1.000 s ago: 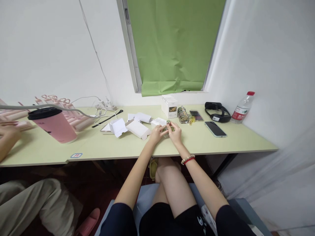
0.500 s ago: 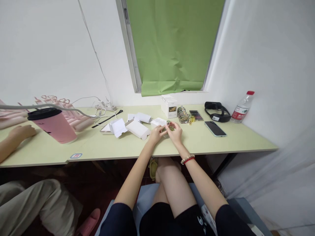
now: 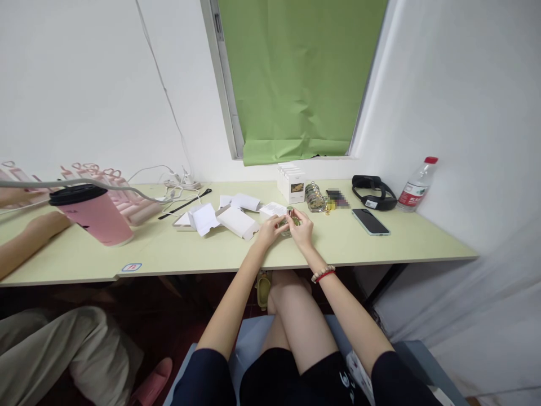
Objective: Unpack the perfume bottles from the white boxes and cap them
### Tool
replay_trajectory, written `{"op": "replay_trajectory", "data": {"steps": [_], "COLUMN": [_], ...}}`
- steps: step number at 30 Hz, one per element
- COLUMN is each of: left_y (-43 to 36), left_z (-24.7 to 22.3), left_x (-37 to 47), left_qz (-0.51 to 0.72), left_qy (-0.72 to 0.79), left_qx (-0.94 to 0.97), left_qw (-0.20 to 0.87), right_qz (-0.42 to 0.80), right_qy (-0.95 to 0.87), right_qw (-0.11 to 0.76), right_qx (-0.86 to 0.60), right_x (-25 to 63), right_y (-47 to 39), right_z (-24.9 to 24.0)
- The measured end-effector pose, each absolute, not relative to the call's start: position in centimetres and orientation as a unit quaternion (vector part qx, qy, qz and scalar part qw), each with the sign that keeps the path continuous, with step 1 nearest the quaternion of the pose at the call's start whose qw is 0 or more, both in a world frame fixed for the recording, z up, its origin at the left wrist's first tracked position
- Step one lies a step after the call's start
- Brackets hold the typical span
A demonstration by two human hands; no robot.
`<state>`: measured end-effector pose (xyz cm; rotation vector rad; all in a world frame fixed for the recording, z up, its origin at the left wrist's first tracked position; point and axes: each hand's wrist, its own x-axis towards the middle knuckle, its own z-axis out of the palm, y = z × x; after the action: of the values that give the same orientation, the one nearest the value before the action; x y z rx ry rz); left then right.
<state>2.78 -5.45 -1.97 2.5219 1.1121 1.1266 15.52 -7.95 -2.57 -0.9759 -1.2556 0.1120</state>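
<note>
Near the table's front edge, my left hand (image 3: 269, 231) and my right hand (image 3: 301, 228) meet around a small glass perfume bottle (image 3: 289, 212) with a shiny cap. Fingers of both hands are closed on it, and they hide most of its body. Just behind my hands lies a white box (image 3: 273, 210). A row of similar glass bottles (image 3: 315, 197) stands to the right, beside a row of upright white boxes (image 3: 291, 185) with a dark picture on the front. Small gold pieces (image 3: 327, 209) lie by the bottles.
Opened white cartons (image 3: 236, 221) lie left of my hands. Farther left are a pink cup (image 3: 95, 217), cables, pink tubes (image 3: 139, 210) and a co-worker's arm (image 3: 38, 234). To the right are a phone (image 3: 371, 221), a black headset (image 3: 374, 194) and a water bottle (image 3: 417, 186).
My hands stay at the same spot with the perfume bottle, with barely any shift. At the far left, the co-worker's arm has moved and a second hand has come into view.
</note>
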Motion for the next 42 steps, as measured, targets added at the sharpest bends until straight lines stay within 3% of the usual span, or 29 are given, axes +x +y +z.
{"op": "replay_trajectory", "data": {"steps": [12, 18, 29, 42], "left_y": [-5.7, -5.7, -5.9, -6.2], "left_z": [-1.8, -1.7, -1.7, -1.5], "left_x": [2.8, 2.9, 2.9, 2.9], "left_qz": [0.367, 0.368, 0.373, 0.368], "left_qy": [0.383, 0.389, 0.399, 0.412], "left_qx": [0.843, 0.839, 0.833, 0.829], "left_qw": [0.092, 0.093, 0.095, 0.086], "right_qz": [0.169, 0.335, 0.435, 0.374], "right_qy": [-0.527, -0.439, -0.297, -0.240], "right_qw": [0.718, 0.750, 0.775, 0.776], "right_qx": [-0.422, -0.363, -0.349, -0.447], "right_x": [15.4, 15.6, 16.2, 18.7], "right_y": [-8.1, -7.3, -6.5, -4.4], "right_z": [-2.2, -2.1, -2.3, -4.9]}}
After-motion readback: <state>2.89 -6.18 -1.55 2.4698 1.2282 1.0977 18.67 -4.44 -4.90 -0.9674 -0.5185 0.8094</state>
